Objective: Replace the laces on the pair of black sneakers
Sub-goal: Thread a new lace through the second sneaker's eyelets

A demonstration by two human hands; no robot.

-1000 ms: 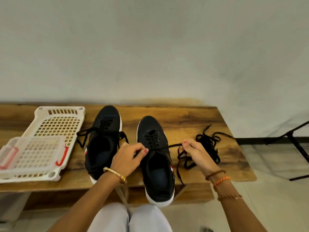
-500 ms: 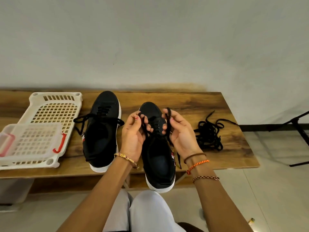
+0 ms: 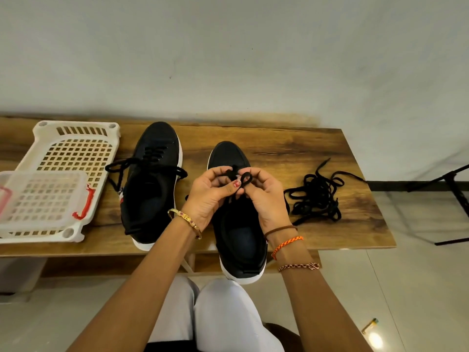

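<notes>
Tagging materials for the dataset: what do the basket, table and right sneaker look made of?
Basket: white plastic, judging by its moulded grid holes and slight gloss. Table: wood or wood-look laminate, with brown grain and a satin sheen. Right sneaker: matte black upper, leather or synthetic, hard to tell which; the sole looks like white rubber.

Soft, even daylight fills the scene, bright and without harsh shadows. A small glare spot shines on the pale tiled floor (image 3: 375, 339) at lower right. The wide lens bends the brown wooden table (image 3: 279, 146) at the edges. Focus is fairly sharp, slightly soft overall.
</notes>
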